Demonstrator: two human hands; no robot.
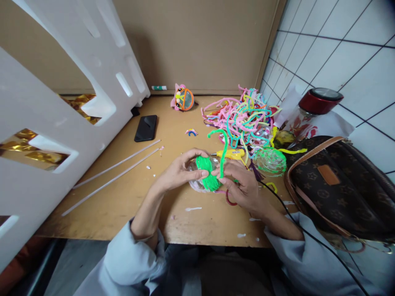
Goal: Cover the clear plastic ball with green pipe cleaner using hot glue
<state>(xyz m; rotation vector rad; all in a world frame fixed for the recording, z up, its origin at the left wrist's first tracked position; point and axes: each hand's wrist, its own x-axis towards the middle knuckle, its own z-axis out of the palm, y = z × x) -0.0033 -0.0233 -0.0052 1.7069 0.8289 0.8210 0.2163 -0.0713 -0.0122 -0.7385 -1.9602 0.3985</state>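
Observation:
Near the table's front edge, my left hand [182,169] is closed on a clear round object [194,186] partly covered with bright green fuzzy strands. My right hand [240,183] pinches a green pipe cleaner [224,152] at the object's right side; its free end curves upward and to the left. The fingers of both hands nearly meet over the green part. Just behind my right hand lies a yellow glue gun [233,154], its nozzle pointing left toward the object. What the fingertips press on underneath is hidden.
A pile of colourful pipe cleaners [243,117] lies behind the hands. A black phone [146,128], two thin sticks [114,176] and a decorated ball [184,98] are to the left and back. A brown bag [336,185], a red-lidded jar [321,100] and a black cable [285,207] stand or run at right.

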